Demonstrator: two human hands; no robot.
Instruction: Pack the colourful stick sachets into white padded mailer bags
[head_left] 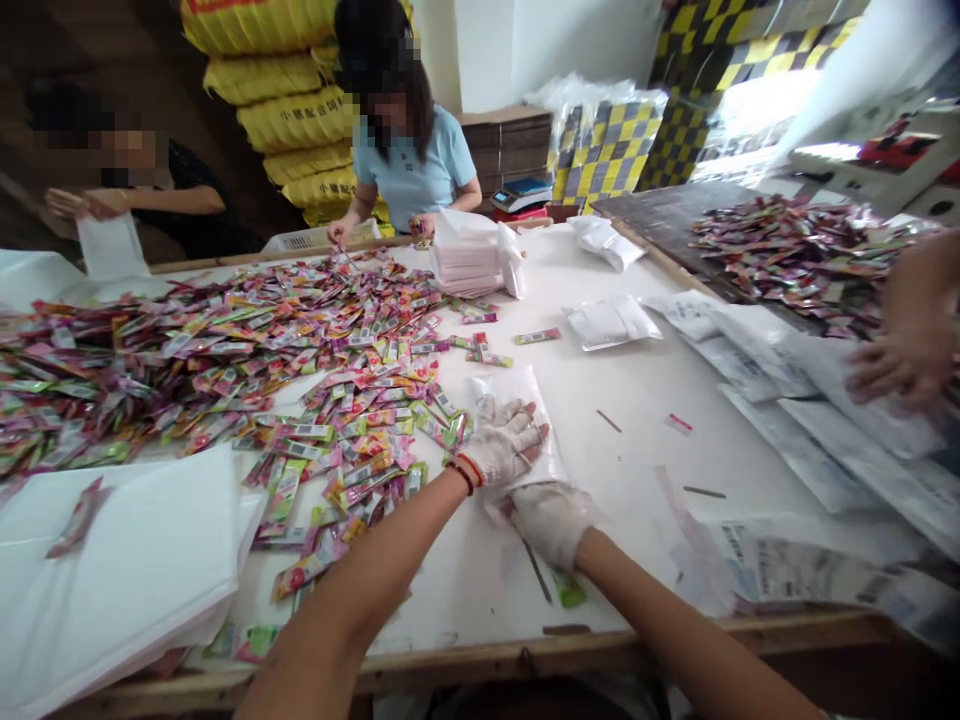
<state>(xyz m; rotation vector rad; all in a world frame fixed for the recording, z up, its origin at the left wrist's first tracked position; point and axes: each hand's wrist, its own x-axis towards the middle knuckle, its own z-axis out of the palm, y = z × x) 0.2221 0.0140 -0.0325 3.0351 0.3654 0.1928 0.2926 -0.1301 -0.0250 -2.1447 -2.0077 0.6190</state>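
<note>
My left hand (pixel 506 440), in a thin white glove with a red band at the wrist, lies flat with fingers spread on a clear plastic bag (pixel 517 388) on the white table (pixel 630 440). My right hand (pixel 551 520), also gloved, is curled closed on the near end of the same bag. A big heap of colourful small sachets (pixel 225 340) spreads just left of my left hand. One green sachet (pixel 568 588) lies by my right wrist.
A white sheet stack (pixel 135 560) lies front left, a stack of white bags (pixel 469 260) at the back. Printed clear bags (pixel 810 450) overlap on the right, where another person's hand (pixel 892 370) rests. Two people (pixel 409 160) (pixel 150 190) work at the far side.
</note>
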